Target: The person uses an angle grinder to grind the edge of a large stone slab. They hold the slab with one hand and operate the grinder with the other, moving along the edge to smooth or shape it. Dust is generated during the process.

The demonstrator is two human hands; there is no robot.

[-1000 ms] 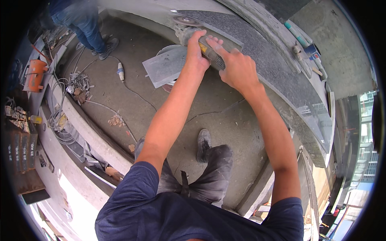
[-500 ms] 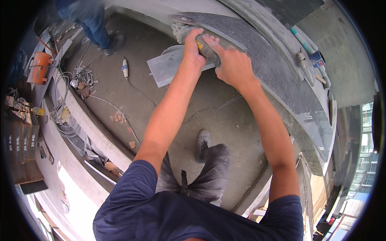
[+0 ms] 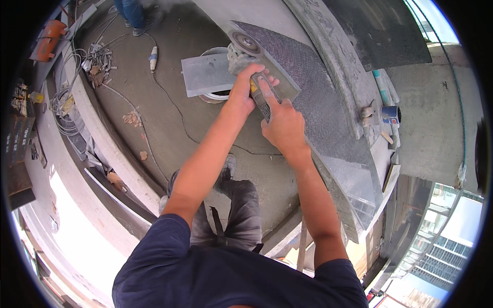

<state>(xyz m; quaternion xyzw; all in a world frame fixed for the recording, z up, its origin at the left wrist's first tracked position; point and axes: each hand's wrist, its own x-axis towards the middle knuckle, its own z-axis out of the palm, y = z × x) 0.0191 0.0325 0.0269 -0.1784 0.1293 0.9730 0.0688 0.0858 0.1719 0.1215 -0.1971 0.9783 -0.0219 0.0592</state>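
Note:
Both my hands are closed round a dusty angle grinder (image 3: 262, 101) with a yellow patch on its body. My left hand (image 3: 244, 88) grips it near the head, and my right hand (image 3: 285, 126) wraps the rear part, one finger stretched along the top. The grinder's round disc (image 3: 246, 43) is tilted, its face showing, at the edge of a dark speckled stone slab (image 3: 323, 92). Whether the disc touches the stone, I cannot tell. Left of the grinder, a flat grey sheet (image 3: 203, 76) lies across a round bucket (image 3: 214, 97).
A cable connector (image 3: 153, 59) and its cord lie on the dusty floor. Offcuts (image 3: 100, 60) and coiled cables (image 3: 64, 110) gather by a low curved wall (image 3: 105, 136). Another person's legs (image 3: 132, 13) stand far left. A blue-labelled can (image 3: 391, 114) sits beyond the slab.
The grinder and my hands have moved nearer along the slab's edge, and the disc's face now shows more. My view and stance have shifted; more of the bucket shows.

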